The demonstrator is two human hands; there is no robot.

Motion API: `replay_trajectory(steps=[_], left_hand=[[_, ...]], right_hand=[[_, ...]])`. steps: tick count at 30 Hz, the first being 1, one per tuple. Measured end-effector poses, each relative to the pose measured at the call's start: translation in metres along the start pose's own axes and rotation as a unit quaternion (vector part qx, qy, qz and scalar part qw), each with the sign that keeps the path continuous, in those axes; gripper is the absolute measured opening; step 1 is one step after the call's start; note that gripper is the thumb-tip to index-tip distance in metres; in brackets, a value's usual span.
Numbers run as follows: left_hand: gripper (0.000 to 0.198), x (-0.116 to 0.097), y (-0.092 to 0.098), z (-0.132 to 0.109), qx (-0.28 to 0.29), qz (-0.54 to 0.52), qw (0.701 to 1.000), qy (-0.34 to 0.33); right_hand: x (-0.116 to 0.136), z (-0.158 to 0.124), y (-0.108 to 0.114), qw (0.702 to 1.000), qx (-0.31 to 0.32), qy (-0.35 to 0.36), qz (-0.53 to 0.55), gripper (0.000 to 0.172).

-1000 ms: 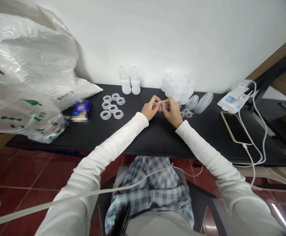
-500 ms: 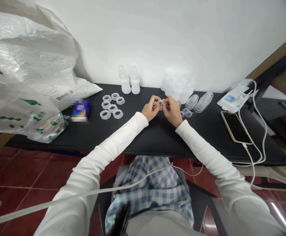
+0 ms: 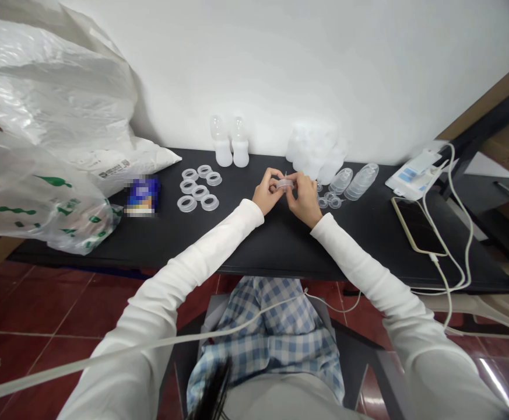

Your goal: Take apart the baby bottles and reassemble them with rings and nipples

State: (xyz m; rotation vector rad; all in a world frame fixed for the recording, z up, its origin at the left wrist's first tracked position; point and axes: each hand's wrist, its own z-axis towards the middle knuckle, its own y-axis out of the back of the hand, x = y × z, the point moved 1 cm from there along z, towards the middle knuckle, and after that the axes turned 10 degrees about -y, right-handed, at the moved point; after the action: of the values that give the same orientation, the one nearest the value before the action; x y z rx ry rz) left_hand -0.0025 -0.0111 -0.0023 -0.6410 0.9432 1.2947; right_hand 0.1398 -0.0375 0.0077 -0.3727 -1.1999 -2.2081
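Note:
Between my two hands, above the black table [image 3: 237, 233], is a translucent bottle collar ring [image 3: 285, 184], turned nearly edge-on. My left hand [image 3: 268, 191] pinches its left side, and my right hand [image 3: 303, 195] grips its right side with fingers above and thumb below. A small thin tip shows just over the ring; I cannot make out what it belongs to. Several more collar rings [image 3: 200, 192] lie in a group to the left. Small clear nipples [image 3: 334, 202] lie close to the right of my right hand, partly hidden by it.
Two capped white baby bottles [image 3: 240, 153] stand by the wall. Several white bottles [image 3: 313, 154] and stacked clear caps [image 3: 362, 182] are at the back right. A phone [image 3: 418, 226] with cables lies far right. Plastic bags [image 3: 57, 192] and a blue packet [image 3: 143, 195] occupy the left.
The collar ring has tilted from showing its round opening to nearly edge-on. My right hand's fingers have shifted slightly around it; both hands keep hold.

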Motion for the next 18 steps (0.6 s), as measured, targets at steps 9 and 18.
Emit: replay_trajectory(steps=[9, 18], left_hand=[[0.022, -0.0040, 0.0036, 0.0013, -0.012, 0.000, 1.000, 0.000], [0.026, -0.0033, 0.0015, 0.0002, -0.012, -0.029, 0.999, 0.008]], right_hand=[[-0.0004, 0.0048, 0.0014, 0.996, 0.000, -0.030, 0.078, 0.027], [-0.0058, 0.0063, -0.0024, 0.977, 0.025, -0.083, 0.193, 0.035]])
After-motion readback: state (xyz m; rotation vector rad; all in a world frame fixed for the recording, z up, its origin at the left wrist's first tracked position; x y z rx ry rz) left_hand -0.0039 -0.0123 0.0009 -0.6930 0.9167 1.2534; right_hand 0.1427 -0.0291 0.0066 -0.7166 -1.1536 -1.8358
